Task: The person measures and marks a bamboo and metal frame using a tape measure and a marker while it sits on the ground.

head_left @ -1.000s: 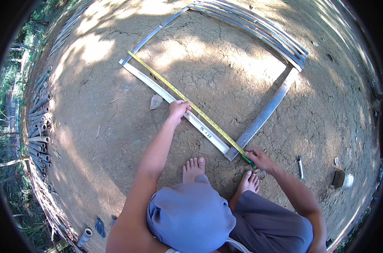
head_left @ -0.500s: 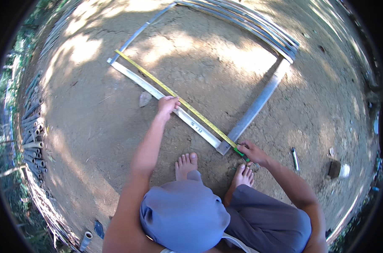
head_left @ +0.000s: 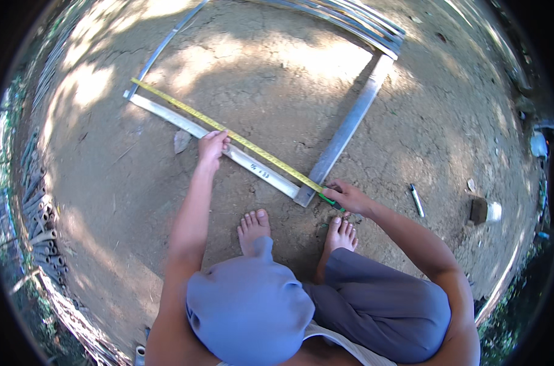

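Observation:
A yellow tape measure [head_left: 188,111] is drawn out slantwise along a pale flat strip [head_left: 264,169] with dark handwriting on it, on the ground before me. My right hand [head_left: 345,196] is closed around its green case at the strip's near end. Partway along, my left hand [head_left: 213,147] is closed at the tape's near edge, its fingers bent over the strip; its exact grip is partly hidden. The tape's far end reaches a thin grey slat [head_left: 167,46]. A wider grey plank [head_left: 350,125] meets the strip's near end at a corner.
Several long grey slats [head_left: 350,23] lie side by side at the far edge of this frame shape. Rightward are a marker pen [head_left: 417,200] and a dark block [head_left: 478,211] beside a white object. Cut bamboo tubes [head_left: 44,235] are stacked at left. My bare feet [head_left: 253,230] stand close to the strip.
The view has shifted, so the frame pieces and both hands sit further left and higher in the picture. Both hands keep their places along the tape.

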{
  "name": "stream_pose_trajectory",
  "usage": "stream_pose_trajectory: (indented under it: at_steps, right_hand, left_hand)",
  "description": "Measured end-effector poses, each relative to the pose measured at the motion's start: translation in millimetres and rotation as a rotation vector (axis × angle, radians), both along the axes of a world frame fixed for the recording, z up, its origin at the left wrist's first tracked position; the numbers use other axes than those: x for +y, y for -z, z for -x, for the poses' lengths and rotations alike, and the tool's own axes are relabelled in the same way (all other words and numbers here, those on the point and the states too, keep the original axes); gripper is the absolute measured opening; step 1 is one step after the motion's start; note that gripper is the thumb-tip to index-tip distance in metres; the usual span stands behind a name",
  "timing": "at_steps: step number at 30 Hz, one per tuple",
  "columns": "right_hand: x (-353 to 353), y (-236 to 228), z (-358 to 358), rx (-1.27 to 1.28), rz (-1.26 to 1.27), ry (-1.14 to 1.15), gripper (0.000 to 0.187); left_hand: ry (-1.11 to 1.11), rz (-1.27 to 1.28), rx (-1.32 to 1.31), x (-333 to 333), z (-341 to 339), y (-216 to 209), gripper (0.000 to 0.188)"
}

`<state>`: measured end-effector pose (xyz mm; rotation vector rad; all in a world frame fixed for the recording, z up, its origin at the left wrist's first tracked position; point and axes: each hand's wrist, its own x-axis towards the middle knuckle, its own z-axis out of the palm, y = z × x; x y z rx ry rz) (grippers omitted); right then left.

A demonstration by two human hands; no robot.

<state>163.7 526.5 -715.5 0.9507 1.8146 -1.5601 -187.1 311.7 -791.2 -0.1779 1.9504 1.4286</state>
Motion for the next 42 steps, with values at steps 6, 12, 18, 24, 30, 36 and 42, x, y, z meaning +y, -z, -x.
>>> stream_pose_trajectory:
  at_steps: [6, 12, 18, 24, 30, 36, 42]
  right_hand:
    - [-3, -33, 20, 0.055, -0.043, 0.005, 0.059]
    - [3, -41, 34, 0.194, -0.028, 0.099, 0.055]
    - [4, -49, 41, 0.274, -0.001, 0.268, 0.054]
    - [21, -4, -5, 0.47, -0.251, 0.347, 0.056]
    - [41, 9, -66, 0.266, -0.455, 0.404, 0.061]
    - [47, -21, -143, -0.014, -0.762, -0.112, 0.073]
    - [29, -40, -215, -0.002, -0.826, -0.426, 0.064]
  left_hand:
    - [0.05, -0.105, -0.012, -2, -34, -37, 0.016]
    - [0.267, -0.244, 0.008, 46, -103, -55, 0.019]
    - [0.544, -0.345, -0.021, 73, -158, -69, 0.022]
    - [0.632, -0.248, -0.106, 42, -165, -48, 0.022]
    - [0.643, 0.016, 0.304, 1, -123, -33, 0.032]
    - [0.145, 0.225, 0.271, -49, -50, 16, 0.052]
    - [-0.043, 0.044, -0.188, -62, 4, 46, 0.054]
